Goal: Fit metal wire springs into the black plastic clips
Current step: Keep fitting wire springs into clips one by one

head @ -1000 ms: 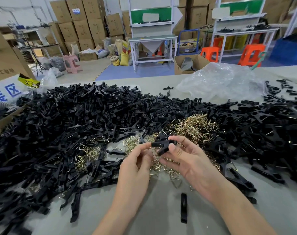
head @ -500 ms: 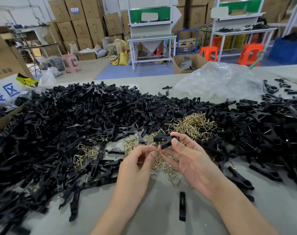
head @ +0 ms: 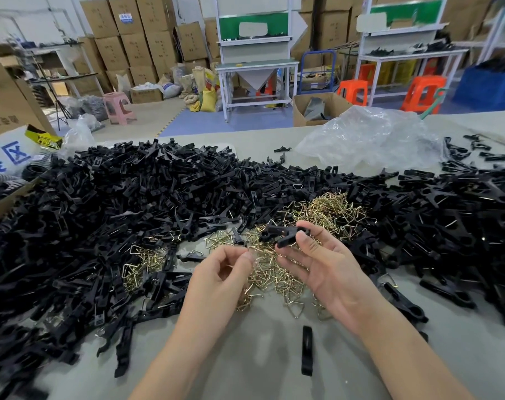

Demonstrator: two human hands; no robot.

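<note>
Stacked cardboard boxes (head: pixel 135 39) rise against the pale back wall (head: pixel 29 21), behind a white workbench (head: pixel 257 64) with a green back panel and a second bench (head: pixel 412 56) to its right. Orange stools (head: pixel 424 93) stand by the second bench. A pink stool (head: pixel 118 106) and filled sacks (head: pixel 205 88) stand on the grey floor (head: pixel 159 111) beside a blue mat (head: pixel 210 124).

We list one grey table (head: pixel 245 356), bearing a crumpled clear plastic bag (head: pixel 369 140) at its far right. At the left edge we note a large carton (head: pixel 6 102), with a blue-lettered sign (head: pixel 6 157) below it.

On the floor beyond we count:
- an open cardboard box (head: pixel 320 108)
- two orange stools (head: pixel 422 93)
- one pink stool (head: pixel 118 106)
- a yellow sack (head: pixel 209 101)
- a blue bin (head: pixel 487 85)

Two white workbenches (head: pixel 257 66) stand before stacked cartons (head: pixel 135 44).
</note>
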